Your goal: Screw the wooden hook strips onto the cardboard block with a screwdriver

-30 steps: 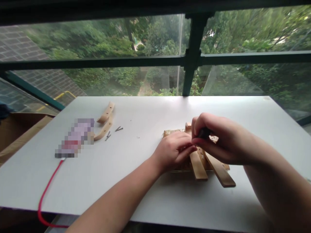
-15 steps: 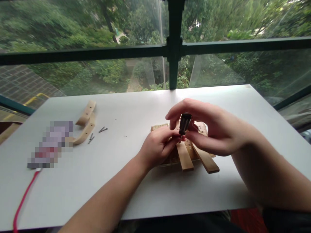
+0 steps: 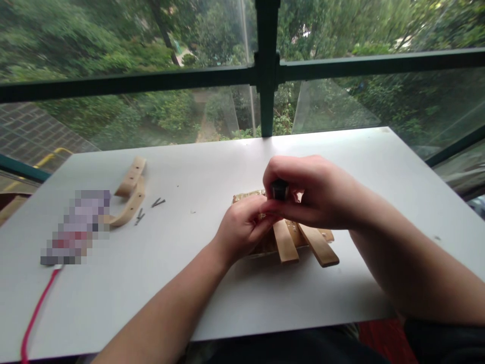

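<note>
R fingers (image 3: pixel 270 177) gripping blk hdl (image 3: pixel 279 191); L fingers (image 3: pixel 253 207) nr flat wood strips (image 3: pixel 287 245), hold unclear.

The left hand (image 3: pixel 242 222) and right hand (image 3: pixel 320 189) hide the black-handled tool's (image 3: pixel 279 190) lower end and both wooden strips' (image 3: pixel 287 242) far ends. Pixelation obscures an object (image 3: pixel 81 217); the red cord (image 3: pixel 38 308) leaves the bottom edge.
</note>
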`<state>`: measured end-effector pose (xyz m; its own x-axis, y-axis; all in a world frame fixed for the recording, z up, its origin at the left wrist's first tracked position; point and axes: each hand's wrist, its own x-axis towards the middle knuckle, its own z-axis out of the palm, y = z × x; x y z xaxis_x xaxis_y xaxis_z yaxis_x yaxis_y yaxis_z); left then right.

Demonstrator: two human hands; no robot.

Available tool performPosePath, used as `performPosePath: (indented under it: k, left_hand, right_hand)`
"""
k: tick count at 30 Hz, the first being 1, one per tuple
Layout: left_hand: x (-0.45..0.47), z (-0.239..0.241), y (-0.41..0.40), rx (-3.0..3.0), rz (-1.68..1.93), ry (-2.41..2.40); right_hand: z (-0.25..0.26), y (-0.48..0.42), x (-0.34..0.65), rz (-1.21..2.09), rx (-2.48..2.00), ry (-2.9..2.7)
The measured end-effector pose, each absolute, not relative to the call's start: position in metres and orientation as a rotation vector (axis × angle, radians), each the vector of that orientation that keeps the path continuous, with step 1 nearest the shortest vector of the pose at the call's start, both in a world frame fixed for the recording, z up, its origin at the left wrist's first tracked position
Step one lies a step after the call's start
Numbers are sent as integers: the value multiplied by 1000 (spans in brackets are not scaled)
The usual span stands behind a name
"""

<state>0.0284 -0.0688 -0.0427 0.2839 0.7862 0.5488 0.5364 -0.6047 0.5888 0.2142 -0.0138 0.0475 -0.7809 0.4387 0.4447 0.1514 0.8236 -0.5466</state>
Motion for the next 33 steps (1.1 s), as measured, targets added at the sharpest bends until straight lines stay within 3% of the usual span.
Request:
performPosePath:
  k: [9,33]
  left_hand:
    - [28,-39,-70,2258,1168,1181]
    - [28,-42,-69,2268,1216,1177]
  right_hand:
    - [55,-13,224,896,-280,-2457]
    - [49,-15,217,734,-424,-2458]
